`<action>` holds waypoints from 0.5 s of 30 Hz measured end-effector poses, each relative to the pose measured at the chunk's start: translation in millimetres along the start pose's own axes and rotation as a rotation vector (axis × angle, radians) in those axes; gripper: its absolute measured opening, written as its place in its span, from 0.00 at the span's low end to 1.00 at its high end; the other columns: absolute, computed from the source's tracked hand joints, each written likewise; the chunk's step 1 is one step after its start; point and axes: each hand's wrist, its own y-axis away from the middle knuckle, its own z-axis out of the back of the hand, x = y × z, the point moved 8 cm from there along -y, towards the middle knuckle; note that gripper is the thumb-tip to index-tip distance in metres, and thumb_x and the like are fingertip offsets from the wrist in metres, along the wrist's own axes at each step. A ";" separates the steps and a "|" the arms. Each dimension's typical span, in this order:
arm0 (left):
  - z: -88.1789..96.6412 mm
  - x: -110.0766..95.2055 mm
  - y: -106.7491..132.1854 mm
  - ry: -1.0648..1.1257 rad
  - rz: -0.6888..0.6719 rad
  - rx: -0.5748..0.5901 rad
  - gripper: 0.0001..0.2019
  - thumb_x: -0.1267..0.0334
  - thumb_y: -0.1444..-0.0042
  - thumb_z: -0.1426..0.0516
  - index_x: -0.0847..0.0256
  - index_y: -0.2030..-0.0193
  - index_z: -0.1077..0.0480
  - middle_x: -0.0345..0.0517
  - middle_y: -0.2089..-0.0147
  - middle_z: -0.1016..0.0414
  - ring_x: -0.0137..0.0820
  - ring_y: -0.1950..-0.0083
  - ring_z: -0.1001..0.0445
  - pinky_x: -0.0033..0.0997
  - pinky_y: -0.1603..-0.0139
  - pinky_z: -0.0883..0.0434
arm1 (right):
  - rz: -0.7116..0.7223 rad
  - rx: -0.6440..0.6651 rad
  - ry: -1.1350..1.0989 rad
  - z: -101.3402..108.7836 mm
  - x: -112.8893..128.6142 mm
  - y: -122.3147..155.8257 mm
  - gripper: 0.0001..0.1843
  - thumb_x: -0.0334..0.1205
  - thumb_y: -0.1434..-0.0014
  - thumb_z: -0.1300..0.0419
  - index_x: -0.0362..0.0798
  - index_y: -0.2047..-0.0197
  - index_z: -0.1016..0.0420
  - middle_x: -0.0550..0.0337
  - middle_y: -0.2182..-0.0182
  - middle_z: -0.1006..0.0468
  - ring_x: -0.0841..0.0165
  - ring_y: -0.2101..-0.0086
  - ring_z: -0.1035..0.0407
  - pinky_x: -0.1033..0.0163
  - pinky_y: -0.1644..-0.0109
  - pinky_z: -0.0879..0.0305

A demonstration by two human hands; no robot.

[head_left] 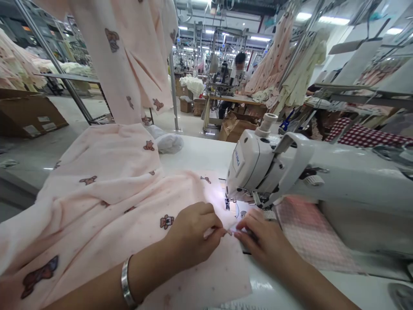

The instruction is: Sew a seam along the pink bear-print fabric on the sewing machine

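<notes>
Pink fabric (180, 193) printed with small bears lies across the sewing machine table and under the presser foot (227, 204) of the white sewing machine (254, 163). My left hand (196, 234), with a silver bracelet at its wrist, pinches the fabric edge between thumb and forefinger just in front of the needle area. Close on its right, my right hand (263, 234) has thumb and fingertips pressed together at the same edge; a small pale bit shows between the two hands, too small to name. The machine's lamp lights the cloth by the foot.
More bear-print fabric (122, 56) hangs at the left, over the table's far side. A pink checked cloth (316, 232) lies under the machine arm. Cardboard boxes (29, 112) stand on the floor at left. A person (237, 75) is at another station behind.
</notes>
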 end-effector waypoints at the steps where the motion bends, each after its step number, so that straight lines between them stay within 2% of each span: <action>1: 2.2 -5.6 0.2 0.003 -0.053 -0.014 0.08 0.69 0.42 0.48 0.64 0.71 0.32 0.43 0.73 0.35 0.29 0.70 0.37 0.29 0.70 0.41 | 0.004 0.004 0.001 -0.6 -1.2 -1.1 0.06 0.38 0.38 0.48 0.48 0.67 0.35 0.58 0.70 0.31 0.61 0.63 0.38 0.60 0.64 0.44; 3: -3.3 -19.5 3.8 -0.091 -0.200 0.062 0.10 0.69 0.41 0.50 0.64 0.73 0.34 0.43 0.72 0.36 0.29 0.70 0.39 0.32 0.70 0.42 | 0.003 0.015 0.035 -1.8 -4.2 -2.9 0.09 0.36 0.37 0.51 0.47 0.69 0.36 0.58 0.70 0.32 0.62 0.64 0.38 0.61 0.65 0.44; 5: -18.9 -28.0 11.5 -0.252 -0.317 0.229 0.11 0.69 0.41 0.50 0.63 0.74 0.36 0.42 0.72 0.37 0.30 0.71 0.42 0.34 0.71 0.44 | -0.005 0.017 0.084 -2.3 -7.2 -3.9 0.09 0.34 0.37 0.52 0.47 0.69 0.37 0.57 0.70 0.32 0.63 0.65 0.38 0.62 0.66 0.43; 6: -26.3 -28.2 15.2 -0.309 -0.333 0.309 0.10 0.68 0.40 0.50 0.63 0.73 0.36 0.42 0.71 0.37 0.31 0.70 0.42 0.34 0.71 0.43 | -0.008 0.016 0.106 -2.3 -8.2 -4.1 0.09 0.34 0.37 0.52 0.46 0.69 0.37 0.57 0.70 0.32 0.63 0.66 0.38 0.62 0.67 0.43; 8: -36.1 -22.8 19.8 -0.351 -0.275 0.438 0.04 0.65 0.40 0.48 0.62 0.64 0.33 0.43 0.68 0.35 0.33 0.67 0.40 0.35 0.68 0.39 | -0.018 0.008 0.143 -1.5 -9.9 -4.6 0.09 0.34 0.37 0.52 0.46 0.70 0.38 0.58 0.71 0.33 0.64 0.67 0.37 0.63 0.68 0.43; 10: -38.7 -16.6 21.2 -0.343 -0.193 0.510 0.11 0.62 0.42 0.46 0.62 0.53 0.35 0.45 0.63 0.34 0.36 0.64 0.38 0.38 0.64 0.35 | -0.025 0.000 0.188 0.7 -10.9 -5.6 0.09 0.33 0.38 0.51 0.46 0.70 0.37 0.58 0.72 0.32 0.65 0.70 0.36 0.63 0.69 0.43; 13: -35.5 -10.9 20.9 -0.312 -0.148 0.552 0.17 0.59 0.41 0.45 0.56 0.46 0.38 0.49 0.54 0.35 0.42 0.53 0.37 0.46 0.53 0.35 | -0.042 -0.030 0.260 7.9 -12.2 -10.1 0.07 0.32 0.40 0.50 0.46 0.69 0.34 0.57 0.71 0.29 0.65 0.71 0.35 0.61 0.66 0.41; 15: -30.7 -4.9 18.8 -0.276 -0.132 0.539 0.19 0.55 0.40 0.46 0.51 0.43 0.39 0.52 0.45 0.39 0.45 0.43 0.41 0.52 0.44 0.41 | -0.051 -0.059 0.303 12.9 -13.7 -15.5 0.07 0.33 0.40 0.50 0.46 0.67 0.31 0.56 0.70 0.27 0.63 0.70 0.34 0.59 0.63 0.40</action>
